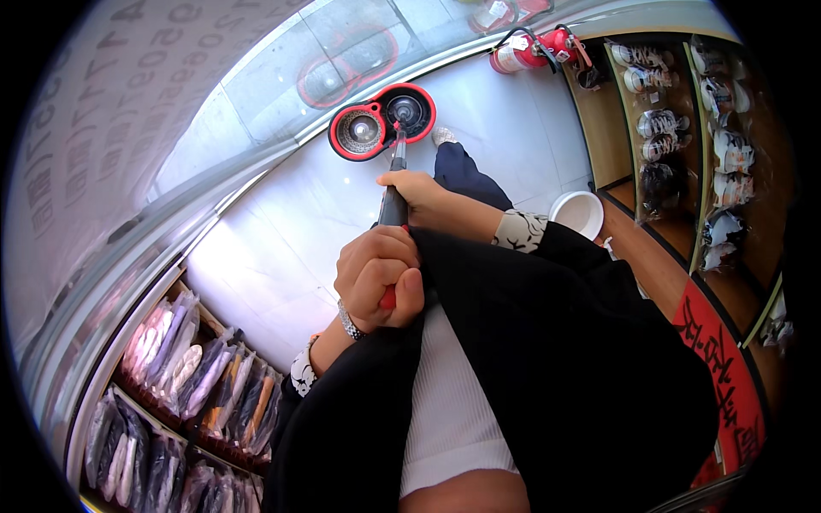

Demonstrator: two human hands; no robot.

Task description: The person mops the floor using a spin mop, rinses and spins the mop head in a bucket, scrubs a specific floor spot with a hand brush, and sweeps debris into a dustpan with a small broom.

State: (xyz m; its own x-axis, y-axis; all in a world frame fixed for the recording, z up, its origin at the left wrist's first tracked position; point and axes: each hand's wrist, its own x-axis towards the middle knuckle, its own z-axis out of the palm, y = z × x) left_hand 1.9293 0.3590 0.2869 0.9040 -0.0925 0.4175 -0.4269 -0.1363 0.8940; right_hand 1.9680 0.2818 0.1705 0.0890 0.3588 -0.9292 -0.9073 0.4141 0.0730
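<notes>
A black spin-mop bucket with red rims (409, 88) stands on the pale tiled floor near the glass front. One of its two round wells holds a metal spin basket (362, 130); the mop handle (393, 204) runs down into the other. My left hand (380, 277), with a bracelet at the wrist, is closed around the upper end of the handle, where a red part shows. Farther down the shaft, my right hand (414, 191) grips the dark sleeve, its thumb along it. The mop head is hidden inside the bucket.
Fire extinguishers (523, 56) stand by the glass at the upper right. A white bucket (577, 215) is near wrapped shoes (664, 122) on shelves. Bagged items (186, 359) fill racks at lower left. A red banner with writing (725, 378) lies at right.
</notes>
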